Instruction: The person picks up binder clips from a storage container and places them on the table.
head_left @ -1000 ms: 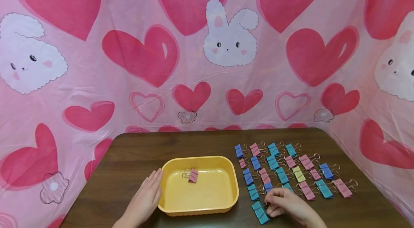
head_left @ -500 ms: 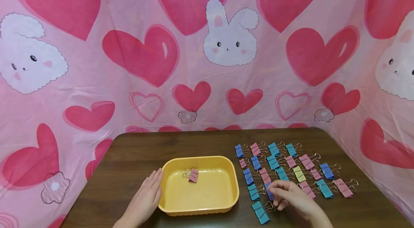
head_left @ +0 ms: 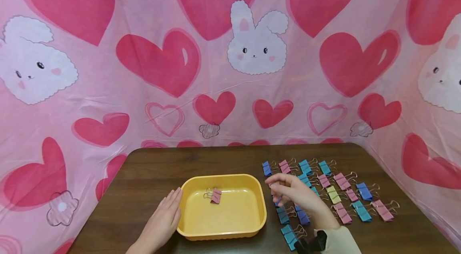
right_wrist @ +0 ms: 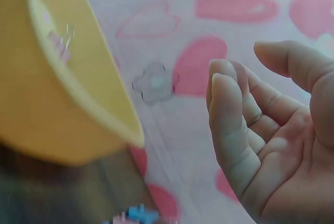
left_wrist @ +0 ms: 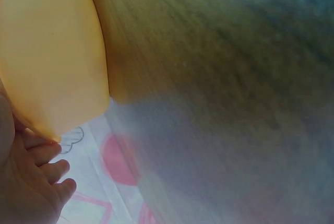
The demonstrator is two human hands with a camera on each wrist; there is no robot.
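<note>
A yellow plastic box (head_left: 223,219) stands on the table with a pink binder clip (head_left: 216,196) lying inside it. My left hand (head_left: 162,220) rests against the box's left side with its fingers straight. Over the left columns of binder clips hovers my right hand (head_left: 297,194), just right of the box. In the right wrist view its thumb (right_wrist: 284,57) stands apart from the bent fingers (right_wrist: 227,104), and nothing is held. Below it lie a teal clip (head_left: 283,215), a blue clip (head_left: 303,216) and a larger teal clip (head_left: 289,236). Some clips are hidden behind this hand.
Several more binder clips lie in rows on the right half of the brown table (head_left: 151,166), among them a yellow clip (head_left: 333,195), a blue clip (head_left: 364,191) and a pink clip (head_left: 383,210). A pink cloth (head_left: 252,86) with hearts and rabbits hangs behind.
My right hand has lifted from the front clips and moved left and away from me, toward the box. Its fingers have spread from the thumb. My left hand and the box have stayed put.
</note>
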